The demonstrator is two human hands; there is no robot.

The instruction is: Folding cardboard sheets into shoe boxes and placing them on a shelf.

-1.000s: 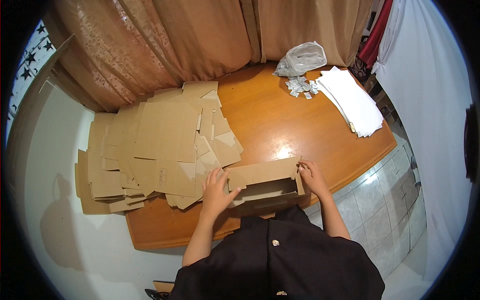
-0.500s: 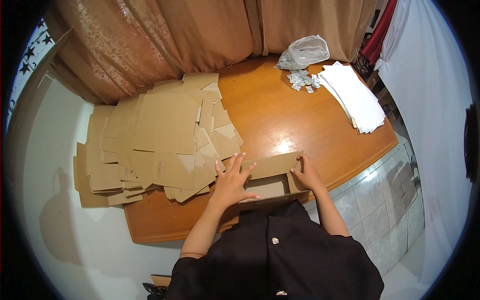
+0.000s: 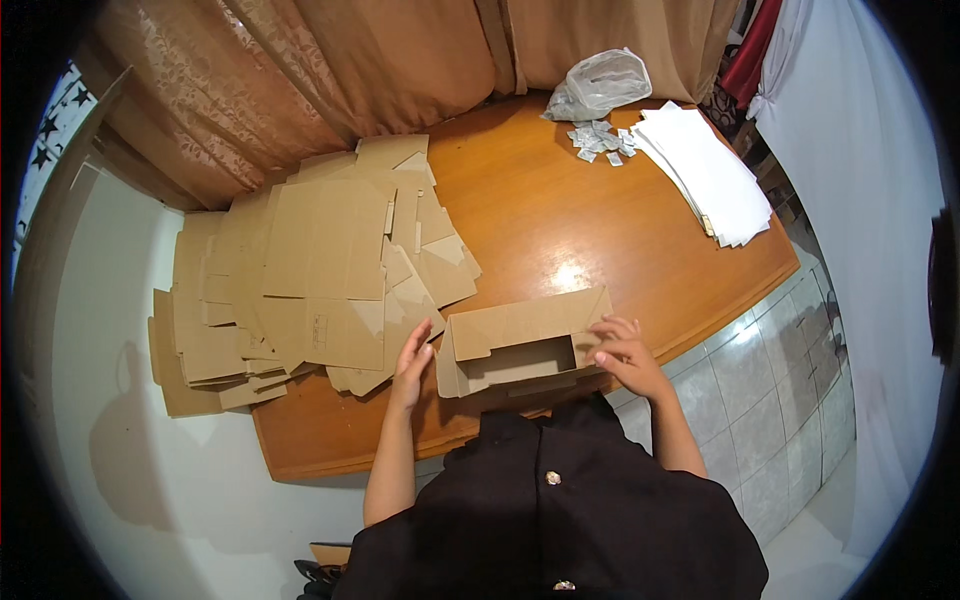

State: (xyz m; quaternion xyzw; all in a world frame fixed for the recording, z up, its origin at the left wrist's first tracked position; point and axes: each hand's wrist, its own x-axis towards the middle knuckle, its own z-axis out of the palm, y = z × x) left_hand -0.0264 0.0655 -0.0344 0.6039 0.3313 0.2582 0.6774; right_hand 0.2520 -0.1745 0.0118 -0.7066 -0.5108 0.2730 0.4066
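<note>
A brown cardboard box (image 3: 530, 318) stands at the near edge of the wooden table, its top open and a long flap raised along the far side. My left hand (image 3: 408, 367) is upright just left of the box, fingers stretched out and holding nothing. At the right end of the box, my right hand (image 3: 627, 357) has loosely bent fingers spread apart over the end flap. Whether its fingertips touch the cardboard is hard to tell. The inside of the box shows a bare cardboard bottom.
Flattened cardboard boxes (image 3: 330, 240) lie in a wide pile on the left of the wooden table (image 3: 510, 220). At the far right are a clear plastic bag (image 3: 610, 82), small sachets (image 3: 598, 140) and white paper sheets (image 3: 700, 175). A tiled floor (image 3: 735, 390) lies beyond the right edge.
My left hand has moved left off the box, uncovering its left end. My right hand has let go of the far right corner and lowered to the end flap.
</note>
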